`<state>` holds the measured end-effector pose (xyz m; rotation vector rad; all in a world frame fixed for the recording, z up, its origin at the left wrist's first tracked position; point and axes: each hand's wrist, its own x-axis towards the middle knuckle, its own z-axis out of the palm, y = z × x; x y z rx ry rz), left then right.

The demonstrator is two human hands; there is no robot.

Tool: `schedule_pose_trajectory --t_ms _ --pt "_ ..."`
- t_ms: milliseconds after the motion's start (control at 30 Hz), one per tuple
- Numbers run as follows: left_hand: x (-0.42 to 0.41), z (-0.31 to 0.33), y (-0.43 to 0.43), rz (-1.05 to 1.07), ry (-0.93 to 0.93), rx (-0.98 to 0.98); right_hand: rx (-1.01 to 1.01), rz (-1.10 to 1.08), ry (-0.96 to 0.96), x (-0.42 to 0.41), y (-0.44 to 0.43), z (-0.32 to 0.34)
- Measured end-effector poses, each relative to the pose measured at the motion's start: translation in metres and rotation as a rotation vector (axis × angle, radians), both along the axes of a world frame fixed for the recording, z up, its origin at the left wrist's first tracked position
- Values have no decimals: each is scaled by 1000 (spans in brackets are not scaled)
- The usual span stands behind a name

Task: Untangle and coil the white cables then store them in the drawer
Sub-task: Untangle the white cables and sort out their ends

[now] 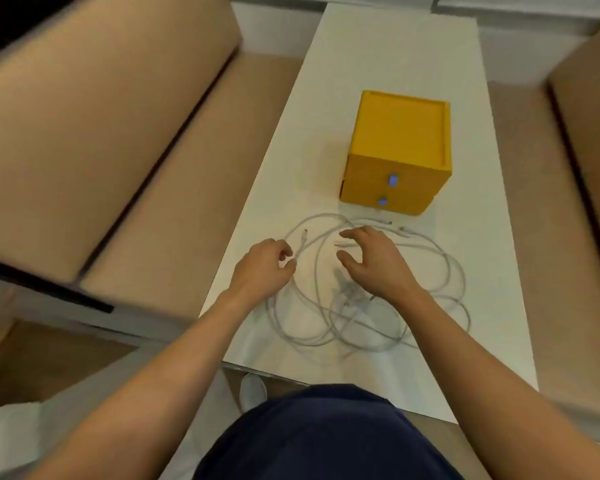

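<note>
- A long white table (378, 57) runs straight up the middle, softly lit.
- A tan sofa (84, 133) sits close along its left.
- Another tan seat (589, 116) edges in on the right, slightly blurred.

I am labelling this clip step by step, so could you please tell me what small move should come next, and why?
Probably the left hand should draw the cable end it seems to pinch outward, away from the pile, while the open right hand steadies the tangled thin white cables on the white table. They lie in overlapping loops, so freeing one end looks like the sensible start.
</note>
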<state>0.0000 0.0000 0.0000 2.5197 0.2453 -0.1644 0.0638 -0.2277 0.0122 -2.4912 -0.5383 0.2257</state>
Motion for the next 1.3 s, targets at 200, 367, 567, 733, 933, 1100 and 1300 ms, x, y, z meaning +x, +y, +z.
schedule_pose_trajectory --t_ms 200,367,567,733,933,1100,1300 --pt "11 -9 -23 -62 40 89 -269 -33 31 13 1 -23" --pt "28 -16 -23 -17 92 89 -375 8 64 19 -2 -36" --pt "41 -11 -16 69 222 -6 -401 -6 42 24 -2 -42" --pt "44 -11 -7 149 201 -189 -380 11 -24 21 -6 -44" --pt "38 7 3 171 98 -398 -325 -6 -87 14 -3 -36" --pt "31 43 8 145 147 -787 -383 60 -83 12 -3 -36" --pt "24 87 15 112 -22 -982 -442 69 -42 13 -2 -37"
